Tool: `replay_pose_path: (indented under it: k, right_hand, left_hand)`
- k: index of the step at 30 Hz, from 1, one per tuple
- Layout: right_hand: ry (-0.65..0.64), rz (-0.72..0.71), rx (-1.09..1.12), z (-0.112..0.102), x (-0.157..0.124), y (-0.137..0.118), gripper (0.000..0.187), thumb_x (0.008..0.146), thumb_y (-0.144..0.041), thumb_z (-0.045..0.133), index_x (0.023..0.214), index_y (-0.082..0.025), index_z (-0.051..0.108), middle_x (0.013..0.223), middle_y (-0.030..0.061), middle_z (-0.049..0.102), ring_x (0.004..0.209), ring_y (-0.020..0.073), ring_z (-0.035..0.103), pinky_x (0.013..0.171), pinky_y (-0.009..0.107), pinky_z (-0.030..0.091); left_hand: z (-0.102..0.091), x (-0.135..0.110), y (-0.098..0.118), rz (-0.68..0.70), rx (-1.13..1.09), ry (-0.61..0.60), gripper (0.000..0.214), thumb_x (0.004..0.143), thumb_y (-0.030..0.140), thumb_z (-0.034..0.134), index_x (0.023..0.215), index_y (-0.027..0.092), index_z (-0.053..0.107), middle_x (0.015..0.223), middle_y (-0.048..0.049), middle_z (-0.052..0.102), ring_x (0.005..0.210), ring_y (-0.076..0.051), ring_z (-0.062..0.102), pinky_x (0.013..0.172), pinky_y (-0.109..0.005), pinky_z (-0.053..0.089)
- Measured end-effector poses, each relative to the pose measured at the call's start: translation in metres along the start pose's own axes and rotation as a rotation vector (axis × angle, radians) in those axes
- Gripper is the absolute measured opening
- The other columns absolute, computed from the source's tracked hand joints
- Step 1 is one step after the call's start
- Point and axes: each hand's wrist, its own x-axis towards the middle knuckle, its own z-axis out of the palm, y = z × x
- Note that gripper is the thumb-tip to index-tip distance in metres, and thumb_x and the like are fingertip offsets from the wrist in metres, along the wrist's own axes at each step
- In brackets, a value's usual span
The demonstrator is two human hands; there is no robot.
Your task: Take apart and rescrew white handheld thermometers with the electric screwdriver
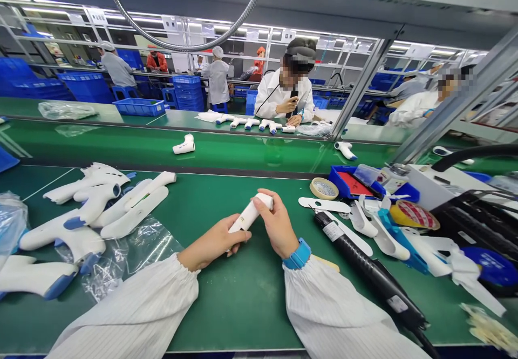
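Both hands hold one white plastic housing (250, 214) tilted over the green worktop, its upper end to the right. It looks like part of a gun-shaped infrared thermometer and carries small dark markings. My left hand (223, 237) is wrapped round its lower end. At the upper end, my right hand (276, 218) has its thumb and fingers closed on it; a blue band is on that wrist. To the left lies a pile of white and blue gun-shaped housings (87, 208) partly on clear plastic bags (149, 245). A black electric screwdriver (360, 267) rests right of my right hand.
A tape roll (324, 188) and a blue parts bin (374, 183) stand at the back right, near loose white shells (388, 235). Beyond runs a green conveyor (234, 151) carrying a white housing (184, 144). Across it a co-worker (285, 89) works. A slanted metal post (368, 86) stands right.
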Motion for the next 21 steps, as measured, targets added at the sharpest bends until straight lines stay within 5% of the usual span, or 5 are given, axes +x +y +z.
replay_pose_path:
  k: [5, 8, 12, 16, 21]
  right_hand:
    - [-0.13, 0.046, -0.16, -0.014, 0.006, -0.002, 0.028, 0.071, -0.044, 0.06, 0.085, -0.02, 0.058, 0.062, -0.0029, 0.058, 0.051, 0.0126, 0.056, 0.043, 0.023, 0.046]
    - [-0.199, 0.051, -0.239, -0.021, 0.006, -0.01, 0.029, 0.072, -0.047, 0.058, 0.081, -0.019, 0.058, 0.049, -0.0066, 0.05, 0.037, 0.0101, 0.047, 0.033, 0.019, 0.035]
    - [-0.089, -0.118, -0.308, -0.029, 0.004, -0.02, 0.03, 0.076, -0.044, 0.056, 0.097, -0.023, 0.054, 0.061, -0.0051, 0.054, 0.05, 0.0116, 0.05, 0.048, 0.023, 0.04]
    - [-0.032, -0.345, -0.519, -0.031, 0.004, -0.017, 0.027, 0.072, -0.041, 0.062, 0.095, -0.025, 0.059, 0.079, -0.0007, 0.062, 0.063, 0.016, 0.055, 0.063, 0.027, 0.04]
    - [-0.07, -0.288, -0.545, -0.029, 0.007, -0.006, 0.023, 0.076, -0.042, 0.057, 0.093, -0.026, 0.059, 0.057, -0.0041, 0.054, 0.049, 0.0158, 0.047, 0.053, 0.026, 0.033]
  left_hand:
    - [-0.006, 0.001, -0.002, 0.033, 0.208, 0.049, 0.02, 0.073, 0.03, 0.054, 0.09, 0.019, 0.054, 0.057, 0.0068, 0.042, 0.045, -0.008, 0.038, 0.043, -0.02, 0.031]
    - [-0.01, 0.002, -0.003, 0.15, 0.336, 0.092, 0.026, 0.071, 0.029, 0.055, 0.095, 0.019, 0.058, 0.071, 0.0022, 0.053, 0.058, -0.012, 0.048, 0.055, -0.024, 0.039]
    - [-0.023, 0.005, 0.0, 0.386, 0.272, 0.41, 0.048, 0.068, 0.036, 0.062, 0.113, 0.022, 0.05, 0.111, -0.006, 0.051, 0.098, -0.02, 0.05, 0.083, -0.029, 0.039]
    - [-0.042, 0.01, -0.001, 0.379, 0.19, 0.686, 0.037, 0.08, 0.039, 0.041, 0.111, 0.021, 0.045, 0.105, -0.0053, 0.05, 0.096, -0.017, 0.051, 0.083, -0.028, 0.04]
    - [-0.046, 0.014, -0.016, 0.295, 0.416, 0.562, 0.029, 0.067, 0.024, 0.054, 0.095, 0.017, 0.049, 0.093, -0.0056, 0.049, 0.08, -0.019, 0.052, 0.071, -0.034, 0.044]
